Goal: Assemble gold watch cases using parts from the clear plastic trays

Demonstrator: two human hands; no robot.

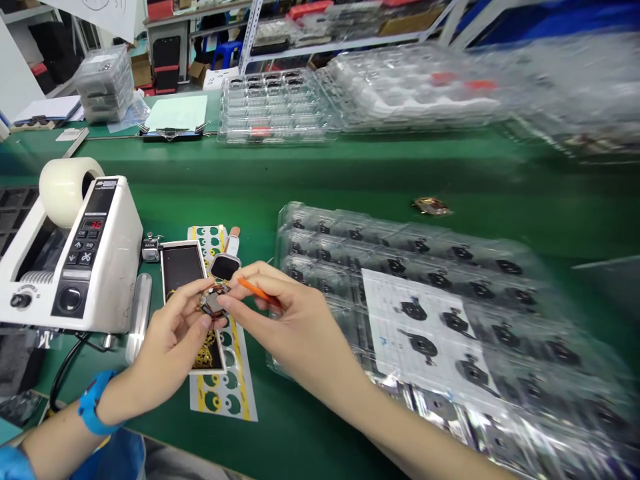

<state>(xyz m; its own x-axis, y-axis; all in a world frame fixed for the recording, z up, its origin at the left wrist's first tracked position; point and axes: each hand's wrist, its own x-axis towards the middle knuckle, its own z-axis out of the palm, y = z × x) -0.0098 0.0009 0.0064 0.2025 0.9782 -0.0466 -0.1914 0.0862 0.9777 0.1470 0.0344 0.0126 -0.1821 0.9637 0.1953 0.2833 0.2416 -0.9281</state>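
Note:
My left hand [173,340] pinches a small square electronic part [214,301] between thumb and fingers, just above a sticker sheet [227,393]. My right hand [287,320] presses a fingertip on the same part and grips an orange stick [257,292] between its fingers. A blue band [93,403] circles my left wrist. A small black-screened module [225,267] lies just behind the part. A dark tray with yellow rings [184,267] sits under my left hand.
A white tape dispenser [75,260] with a tape roll [63,190] stands at the left. Stacked clear blister trays [450,300] holding black parts fill the right. More clear trays [275,107] and a clipboard [175,117] lie at the back. A small loose component [433,207] rests on the green mat.

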